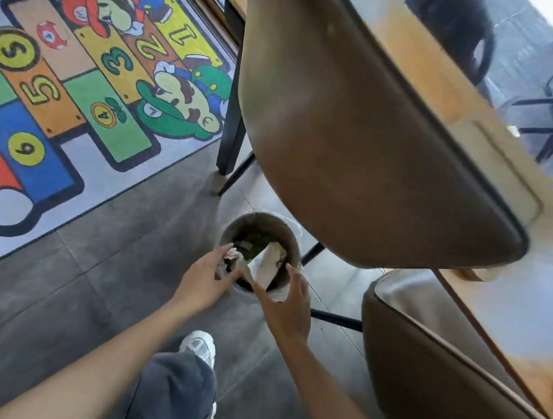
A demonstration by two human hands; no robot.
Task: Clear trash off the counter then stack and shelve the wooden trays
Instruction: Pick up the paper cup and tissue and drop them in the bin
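Note:
A small round trash bin (293, 245) stands on the floor under the chairs, with trash inside. My left hand (203, 278) reaches over its near left rim, fingers pinched on a crumpled white paper (233, 256). Over the near right rim my right hand (287, 302) has its fingers spread. A folded paper wrapper (267, 265) lies in the bin just past its fingertips, and I cannot tell whether they touch it. A wooden tray (534, 201) lies on the wooden table (420, 57) at the upper right, partly hidden by a chair back.
Two brown chairs (362, 143) (448, 384) crowd the bin from the right and above, their dark legs beside it. A colourful numbered play mat (74, 100) covers the floor at left. My leg and white shoe (199, 347) are below the bin.

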